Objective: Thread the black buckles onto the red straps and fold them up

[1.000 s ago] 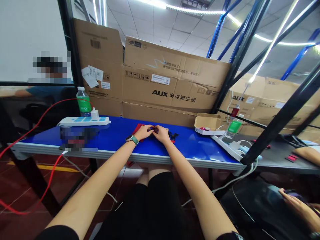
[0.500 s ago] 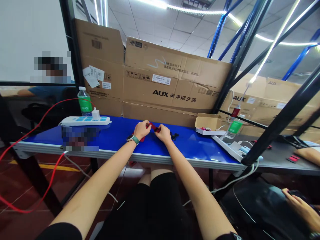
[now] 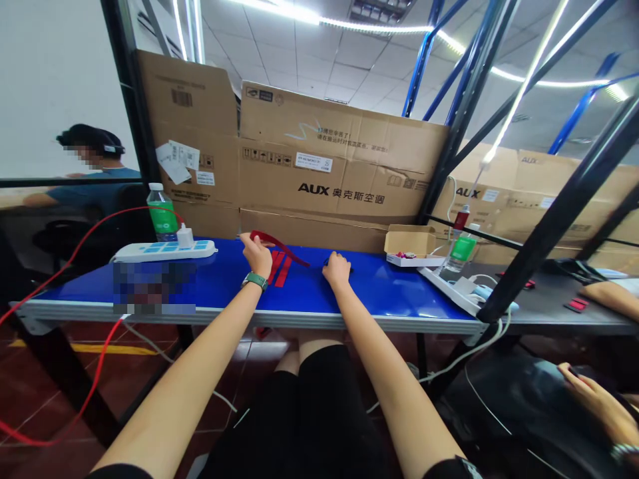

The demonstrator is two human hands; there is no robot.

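Note:
Between the thumb and fingers of my left hand is one end of a red strap; its free end slants down to the right above the table. Beside that hand, more red straps lie side by side on the blue tabletop. My right hand rests low over the table to the right, fingers bent down over small black pieces. Those pieces are mostly hidden under the hand, and I cannot make out what its fingertips hold, if anything.
A white power strip and a green-labelled bottle stand at the left. On the right are an open small box, another power strip and a second bottle. Cardboard walls the back. Other people sit at both sides.
My hands have moved apart: the left went left, keeping the red strap, while the right let go of it and moved over the black pieces. Red straps on the table are now uncovered.

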